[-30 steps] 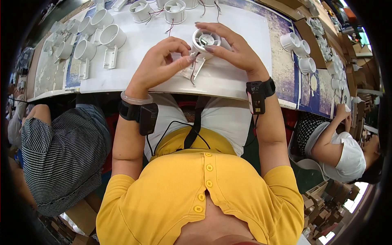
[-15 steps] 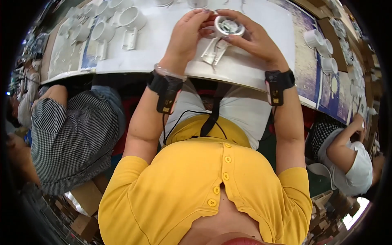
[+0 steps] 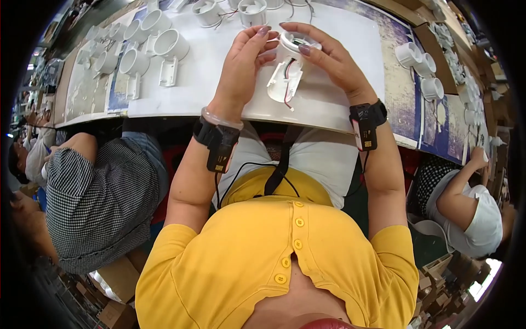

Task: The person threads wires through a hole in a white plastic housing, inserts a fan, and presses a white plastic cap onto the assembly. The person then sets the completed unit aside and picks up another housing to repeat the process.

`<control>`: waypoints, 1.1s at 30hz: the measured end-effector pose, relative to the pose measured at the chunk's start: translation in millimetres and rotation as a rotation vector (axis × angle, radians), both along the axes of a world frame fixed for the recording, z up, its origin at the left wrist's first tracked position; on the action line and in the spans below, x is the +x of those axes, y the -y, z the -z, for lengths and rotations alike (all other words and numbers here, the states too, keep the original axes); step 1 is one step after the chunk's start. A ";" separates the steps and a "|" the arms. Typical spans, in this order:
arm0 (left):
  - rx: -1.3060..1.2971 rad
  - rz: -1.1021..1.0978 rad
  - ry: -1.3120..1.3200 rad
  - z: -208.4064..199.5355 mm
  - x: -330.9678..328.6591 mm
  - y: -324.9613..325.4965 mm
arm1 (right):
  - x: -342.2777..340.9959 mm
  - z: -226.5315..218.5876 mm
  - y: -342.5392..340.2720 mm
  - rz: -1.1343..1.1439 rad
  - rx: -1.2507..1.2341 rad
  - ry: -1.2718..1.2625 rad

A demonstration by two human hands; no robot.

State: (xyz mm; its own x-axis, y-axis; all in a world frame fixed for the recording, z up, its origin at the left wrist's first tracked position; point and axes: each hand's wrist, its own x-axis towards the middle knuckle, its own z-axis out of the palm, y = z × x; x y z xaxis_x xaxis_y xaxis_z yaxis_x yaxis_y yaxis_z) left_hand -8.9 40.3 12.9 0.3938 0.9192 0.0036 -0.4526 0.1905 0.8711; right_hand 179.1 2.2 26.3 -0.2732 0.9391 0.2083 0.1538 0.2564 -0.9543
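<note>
My right hand (image 3: pixel 335 61) holds a white plastic housing (image 3: pixel 287 55), its thumb on the rim and fingers around the far side. The housing has a round cup at the top and a flat, open-backed handle toward me. Thin red and black wires run down inside the handle, with a small white connector hanging at its end. Something dark green shows inside the cup, partly hidden. My left hand (image 3: pixel 244 60) is just left of the cup, apart from it, fingers loosely curled and spread. Its thumb tip is near the index finger, and I see nothing held there.
The white table (image 3: pixel 213 71) carries several white cup-shaped housings (image 3: pixel 171 45) at left. Others with wires, such as a cup (image 3: pixel 252 12), stand at the far side. More white cups (image 3: pixel 432 88) are at right. People sit on both sides, one in a checked shirt (image 3: pixel 107 203).
The housing has tilted, so its wired handle now faces up toward me. My left hand has come off it to the left; the right hand keeps its hold. The view has shifted slightly.
</note>
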 end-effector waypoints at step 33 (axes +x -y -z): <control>-0.097 0.297 -0.109 -14.2 0.7 27.8 | -29.4 -11.0 15.6 -0.021 -0.088 -0.295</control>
State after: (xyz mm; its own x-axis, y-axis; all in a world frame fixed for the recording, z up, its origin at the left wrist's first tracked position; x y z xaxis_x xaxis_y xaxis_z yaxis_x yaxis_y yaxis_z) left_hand -8.2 12.5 27.1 0.6382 0.7579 -0.1352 -0.2700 0.3848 0.8826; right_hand 149.7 -13.4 37.3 -0.2324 0.9519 0.1998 -0.1377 0.1711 -0.9756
